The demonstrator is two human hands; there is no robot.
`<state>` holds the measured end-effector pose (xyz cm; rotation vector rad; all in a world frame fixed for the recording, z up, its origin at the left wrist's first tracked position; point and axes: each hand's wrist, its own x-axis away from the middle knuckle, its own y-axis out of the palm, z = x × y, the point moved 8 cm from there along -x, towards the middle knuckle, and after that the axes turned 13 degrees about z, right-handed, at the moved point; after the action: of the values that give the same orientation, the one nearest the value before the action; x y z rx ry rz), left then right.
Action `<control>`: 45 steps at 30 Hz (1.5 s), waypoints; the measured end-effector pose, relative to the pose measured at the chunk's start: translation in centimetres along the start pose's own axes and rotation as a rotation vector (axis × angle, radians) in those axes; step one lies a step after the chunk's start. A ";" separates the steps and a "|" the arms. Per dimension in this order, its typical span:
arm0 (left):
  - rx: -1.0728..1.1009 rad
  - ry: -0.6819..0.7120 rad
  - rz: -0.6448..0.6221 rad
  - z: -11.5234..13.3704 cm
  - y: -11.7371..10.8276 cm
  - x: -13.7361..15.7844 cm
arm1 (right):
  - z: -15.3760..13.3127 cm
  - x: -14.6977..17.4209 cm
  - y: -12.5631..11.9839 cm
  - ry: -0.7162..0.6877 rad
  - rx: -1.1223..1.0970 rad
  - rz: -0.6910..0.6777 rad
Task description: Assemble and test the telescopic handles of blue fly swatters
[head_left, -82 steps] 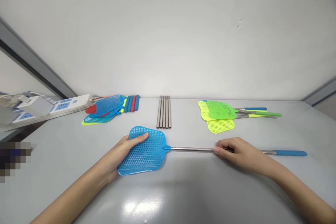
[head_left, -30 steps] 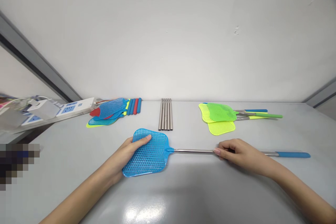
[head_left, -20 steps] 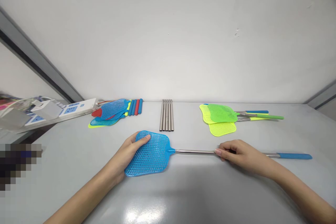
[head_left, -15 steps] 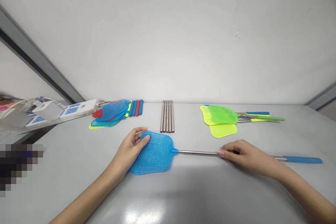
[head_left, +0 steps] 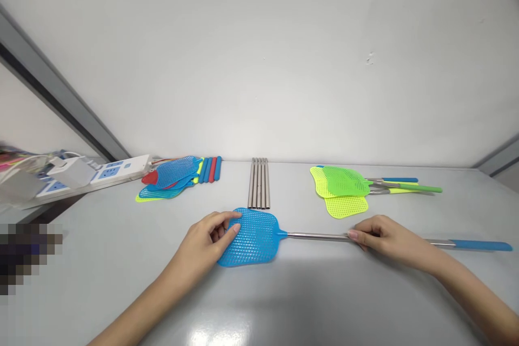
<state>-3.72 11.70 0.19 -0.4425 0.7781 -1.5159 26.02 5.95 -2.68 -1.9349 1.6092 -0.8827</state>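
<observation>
Spread loosely, the left hand [head_left: 199,238] rests on a blue swatter head [head_left: 257,239] at its left edge while the right hand [head_left: 383,237] pinches the metal rod [head_left: 316,236], apparently for steadiness.

1. Right of centre, the right hand [head_left: 379,235] hides part of the metal rod [head_left: 318,236] from me.
2. Lower left, I can't tell what the pixelated patch [head_left: 28,254] covers.
3. My view cuts off the left forearm [head_left: 141,300] at the bottom edge.
</observation>
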 end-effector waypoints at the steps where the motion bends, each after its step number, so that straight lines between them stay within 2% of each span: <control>1: -0.007 0.003 -0.011 0.1 0.0 0.0 | 0.0 0.0 0.0 -0.004 0.010 0.007; 9: 0.048 0.015 0.001 0.6 0.0 0.3 | 0.2 -0.6 -1.0 -0.021 0.123 0.120; 16: 0.007 0.009 -0.023 0.6 0.2 0.3 | 0.5 -1.1 -1.7 -0.003 0.194 0.203; 21: 0.036 -0.014 0.010 0.5 -0.1 0.2 | 0.5 -1.2 -1.8 -0.010 0.223 0.227; 30: 0.078 -0.097 -0.003 0.0 0.0 0.1 | 0.1 -1.7 -2.3 -0.087 0.262 0.298; 35: 0.116 -0.124 0.009 -0.1 0.0 0.2 | 0.1 -1.8 -3.0 -0.084 0.270 0.409; 45: 0.117 -0.159 -0.016 -0.2 0.1 0.1 | -0.1 -1.6 -2.9 -0.065 0.262 0.429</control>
<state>-3.81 11.65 -0.04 -0.4762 0.5598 -1.5125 27.70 8.10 -0.85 -1.3576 1.6853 -0.7940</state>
